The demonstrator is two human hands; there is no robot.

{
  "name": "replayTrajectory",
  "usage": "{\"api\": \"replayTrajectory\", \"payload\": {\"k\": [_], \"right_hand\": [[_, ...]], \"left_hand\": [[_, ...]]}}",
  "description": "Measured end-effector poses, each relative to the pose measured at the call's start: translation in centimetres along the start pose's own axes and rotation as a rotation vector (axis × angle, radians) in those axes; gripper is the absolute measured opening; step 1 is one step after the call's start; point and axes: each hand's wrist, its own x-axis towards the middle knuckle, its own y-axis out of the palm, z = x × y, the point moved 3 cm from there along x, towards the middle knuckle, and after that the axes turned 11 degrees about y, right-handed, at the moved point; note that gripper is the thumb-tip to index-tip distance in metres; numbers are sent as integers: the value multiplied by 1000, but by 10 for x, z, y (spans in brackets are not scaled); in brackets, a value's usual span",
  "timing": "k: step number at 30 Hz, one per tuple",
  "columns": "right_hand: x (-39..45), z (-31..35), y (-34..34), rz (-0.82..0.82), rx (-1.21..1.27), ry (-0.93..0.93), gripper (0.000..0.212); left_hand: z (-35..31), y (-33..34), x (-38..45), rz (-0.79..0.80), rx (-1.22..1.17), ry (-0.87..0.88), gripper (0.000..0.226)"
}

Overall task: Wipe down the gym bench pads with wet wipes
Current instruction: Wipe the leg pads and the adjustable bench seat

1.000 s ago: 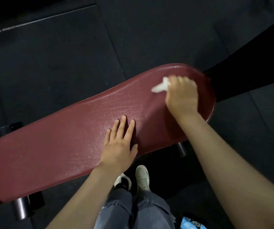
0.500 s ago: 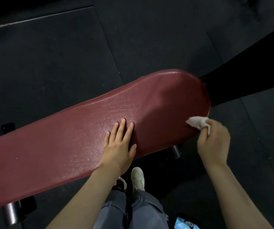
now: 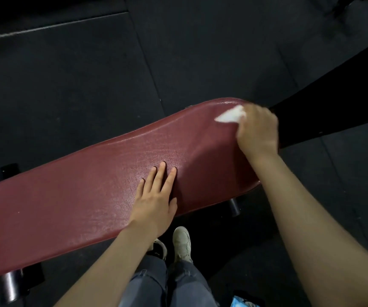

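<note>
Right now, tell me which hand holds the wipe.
The right hand, at the pad's rounded far end, grips the white wipe; the left hand lies flat, empty.

Dim scene; right hand [image 3: 257,129] motion-blurred; wide-angle edge distortion.

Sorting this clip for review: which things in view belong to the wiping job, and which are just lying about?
In use:
bench pad
wipe
right hand, holding the wipe
left hand, flat on the pad

Lying about:
blue packet on the floor
floor mats

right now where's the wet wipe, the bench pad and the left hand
wet wipe [image 3: 230,116], head view, middle of the white wad
bench pad [image 3: 68,202], head view, bare red top
left hand [image 3: 154,207], head view, back of the hand
</note>
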Motion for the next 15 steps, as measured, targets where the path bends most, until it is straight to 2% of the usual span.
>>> {"api": "replayTrajectory", "payload": {"k": [4,7,9,11,15], "right_hand": [[-87,-73,-21,9,154,285,24],[-129,-84,-14,30,303,453,19],[-126,-81,-9,19,438,540,22],[-102,-78,-9,-21,508,571,22],[-28,-67,-18,15,400,440,24]], "left_hand": [[-1,-5,1,38,-7,-8,74],[-3,-7,1,55,-1,-19,74],[-2,-8,2,64,8,-18,74],[1,-8,1,78,20,-4,74],[3,-6,0,72,12,13,74]]}}
